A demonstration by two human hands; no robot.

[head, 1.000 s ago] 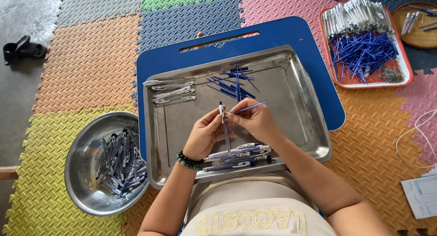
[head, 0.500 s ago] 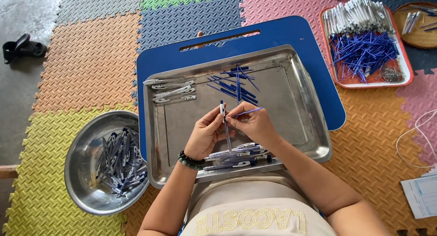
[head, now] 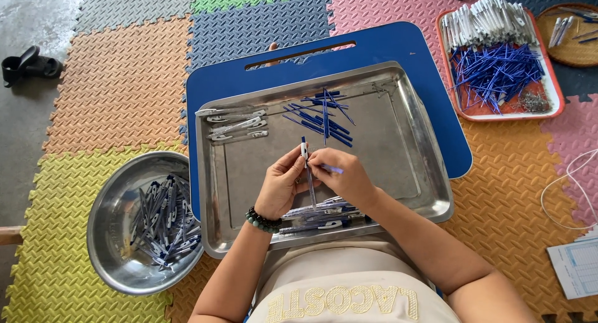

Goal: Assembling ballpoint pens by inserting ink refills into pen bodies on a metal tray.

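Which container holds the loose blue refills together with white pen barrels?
The red tray at upper right; the round steel bowl holds only assembled pens.

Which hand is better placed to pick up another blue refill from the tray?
Probably the right hand: it sits nearer the loose blue refills on the steel tray. The left hand holds the pen barrel upright.

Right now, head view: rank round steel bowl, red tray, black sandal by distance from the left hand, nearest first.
From the left hand:
1. Round steel bowl, lower left, beside the square tray.
2. Black sandal, far upper left, on grey floor.
3. Red tray, upper right, across the mat.
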